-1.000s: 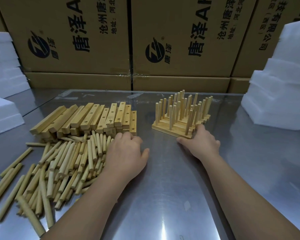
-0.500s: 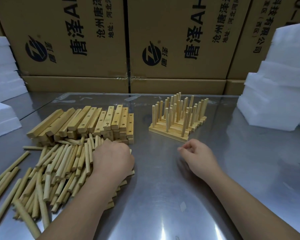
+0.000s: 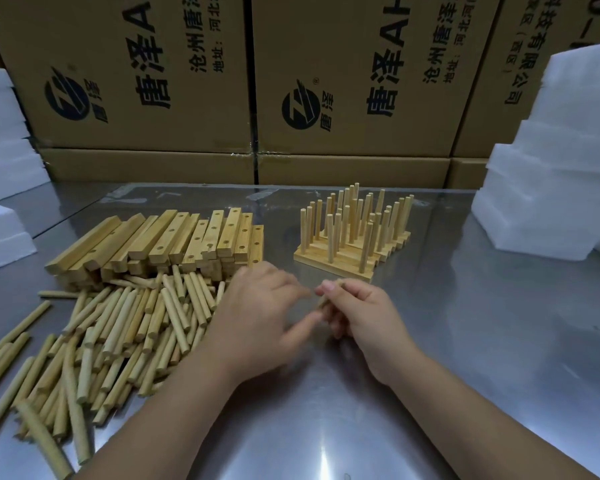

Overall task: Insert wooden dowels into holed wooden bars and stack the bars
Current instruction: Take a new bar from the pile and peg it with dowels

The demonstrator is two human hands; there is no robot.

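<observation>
A heap of loose wooden dowels (image 3: 118, 327) lies on the left of the steel table (image 3: 465, 341). Behind it sits a pile of holed wooden bars (image 3: 174, 240). Further right stands a stack of bars with upright dowels (image 3: 352, 237) in them. My right hand (image 3: 357, 313) grips a dowel (image 3: 328, 296) just in front of that stack, fingers curled round it. My left hand (image 3: 257, 317) is blurred, its fingers stretched toward the right hand and nearly touching the dowel; whether it holds anything is unclear.
Large printed cardboard boxes (image 3: 343, 81) wall off the back of the table. White foam blocks (image 3: 555, 181) are stacked at the right, and more foam (image 3: 0, 140) sits at the left edge.
My left hand left the dowel heap and moved right to meet my right hand. The right hand, empty before, now holds a dowel.
</observation>
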